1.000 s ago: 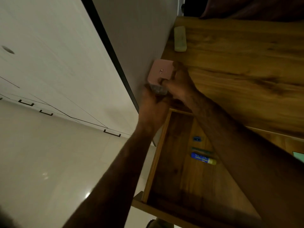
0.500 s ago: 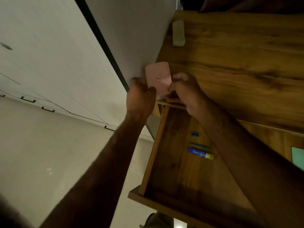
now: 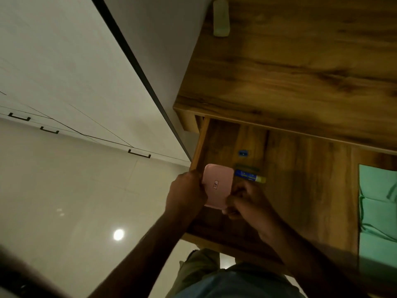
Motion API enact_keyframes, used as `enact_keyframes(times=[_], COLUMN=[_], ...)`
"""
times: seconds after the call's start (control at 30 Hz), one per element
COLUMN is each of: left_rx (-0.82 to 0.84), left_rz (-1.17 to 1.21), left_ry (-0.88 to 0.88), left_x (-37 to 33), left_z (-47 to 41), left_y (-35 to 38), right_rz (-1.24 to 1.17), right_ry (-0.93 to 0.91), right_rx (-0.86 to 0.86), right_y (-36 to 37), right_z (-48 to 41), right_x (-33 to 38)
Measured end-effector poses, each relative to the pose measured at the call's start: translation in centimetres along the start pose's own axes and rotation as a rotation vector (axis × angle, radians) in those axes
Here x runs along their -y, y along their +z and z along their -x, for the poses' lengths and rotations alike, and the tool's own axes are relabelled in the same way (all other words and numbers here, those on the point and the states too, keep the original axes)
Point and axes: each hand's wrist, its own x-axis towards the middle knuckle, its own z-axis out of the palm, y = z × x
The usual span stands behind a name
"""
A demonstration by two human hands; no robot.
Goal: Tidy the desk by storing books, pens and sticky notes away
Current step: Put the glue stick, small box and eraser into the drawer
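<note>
A pink square box (image 3: 218, 186) with a small printed mark on its lid hangs over the left part of the open wooden drawer (image 3: 305, 181). My left hand (image 3: 187, 192) grips its left edge and my right hand (image 3: 247, 201) grips its lower right corner. Inside the drawer lie a blue and yellow marker (image 3: 250, 176), a dark green pen (image 3: 247, 168) just behind it, and a small blue item (image 3: 243, 153). What the pink box contains is hidden.
The wooden desk top (image 3: 300, 61) stretches behind the drawer, with a pale green oblong object (image 3: 220, 18) near its far left corner. A green sheet (image 3: 378, 203) sits at the right edge. A white wall and glossy tiled floor lie to the left.
Both hands carried the pink box off the desk's left edge, toward me and down over the open drawer. The camera tilted down, so the drawer fills more of the view.
</note>
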Motion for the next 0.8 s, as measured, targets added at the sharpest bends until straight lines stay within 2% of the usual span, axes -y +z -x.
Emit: enact_keyframes(times=[0.23, 0.43, 0.7, 0.8], left_rx=[0.037, 0.187, 0.199, 0.180], left_rz=[-0.254, -0.496, -0.575, -0.525], left_ry=[0.020, 0.063, 0.057, 0.063], left_x=[-0.6, -0.8, -1.3, -1.4], left_z=[0.7, 1.5, 1.1, 0.3], left_y=[1.0, 1.1, 0.7, -0.1], right_rz=[0.158, 0.295, 0.366, 0.460], right_ry=[-0.009, 0.041, 0.089, -0.010], right_rx=[0.051, 0.165, 0.234, 0.181], right_y=[0.7, 1.0, 1.1, -0.3], right_z=[-1.0, -1.2, -1.7, -1.3], right_x=[-1.4, -1.6, -1.2, 0.0])
